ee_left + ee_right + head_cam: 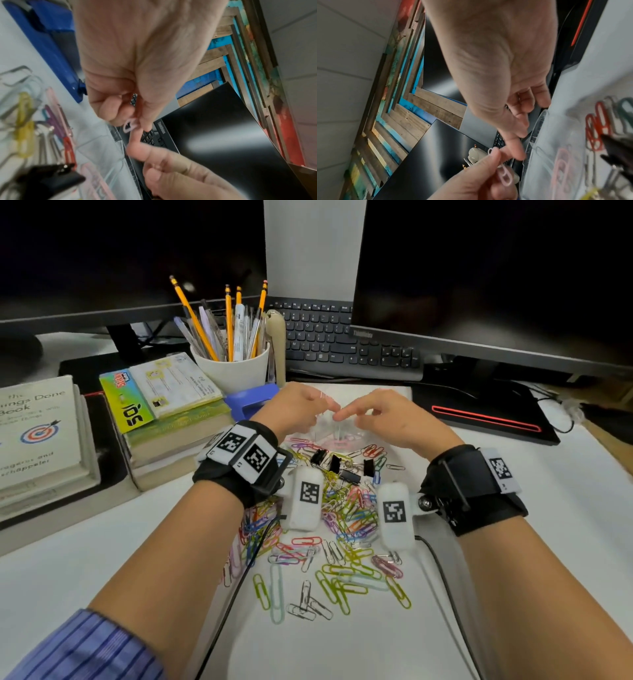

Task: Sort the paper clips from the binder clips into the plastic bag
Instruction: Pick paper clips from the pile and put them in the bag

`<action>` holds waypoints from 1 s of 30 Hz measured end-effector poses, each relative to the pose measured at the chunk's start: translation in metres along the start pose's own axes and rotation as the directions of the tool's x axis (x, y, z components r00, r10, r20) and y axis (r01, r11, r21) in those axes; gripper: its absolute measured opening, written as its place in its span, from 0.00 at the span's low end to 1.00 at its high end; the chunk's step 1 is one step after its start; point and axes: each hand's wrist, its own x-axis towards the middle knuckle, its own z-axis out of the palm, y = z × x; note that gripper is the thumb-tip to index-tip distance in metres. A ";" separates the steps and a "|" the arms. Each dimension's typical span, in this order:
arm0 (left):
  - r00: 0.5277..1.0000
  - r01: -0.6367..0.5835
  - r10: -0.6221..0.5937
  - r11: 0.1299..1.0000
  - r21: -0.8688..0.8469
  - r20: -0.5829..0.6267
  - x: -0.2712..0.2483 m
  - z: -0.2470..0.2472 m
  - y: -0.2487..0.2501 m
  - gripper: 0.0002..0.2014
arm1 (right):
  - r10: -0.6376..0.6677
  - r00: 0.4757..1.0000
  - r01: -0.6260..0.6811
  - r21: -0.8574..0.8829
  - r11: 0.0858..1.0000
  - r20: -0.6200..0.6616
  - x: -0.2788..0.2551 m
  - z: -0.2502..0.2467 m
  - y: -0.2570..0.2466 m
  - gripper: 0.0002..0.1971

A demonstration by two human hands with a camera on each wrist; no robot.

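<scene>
left fingers (120, 111) pinch pink paper clip (129, 125); right hand (387, 419) curled.

A white cup (236, 371) stuffed with yellow pencils (193, 314) and pens stood in the upper middle of the frame, with a blue plastic object (251, 402) just below it. At the left edge lay a pale book (37, 433) printed with a target, and beside it a stack of books (171, 419) topped by a green and yellow packet (126, 402). A black keyboard (342, 340) sat at upper centre between two dark monitors (496, 268). A black pad with a red stripe (486, 416) lay at the right. The white counter (565, 491) filled the lower frame.
</scene>
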 end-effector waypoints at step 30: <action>0.996 0.082 -0.072 0.975 -0.207 0.058 -0.015 -0.017 0.025 0.09 | 0.123 0.960 -0.228 0.447 0.865 0.251 -0.019 -0.021 -0.016 0.09</action>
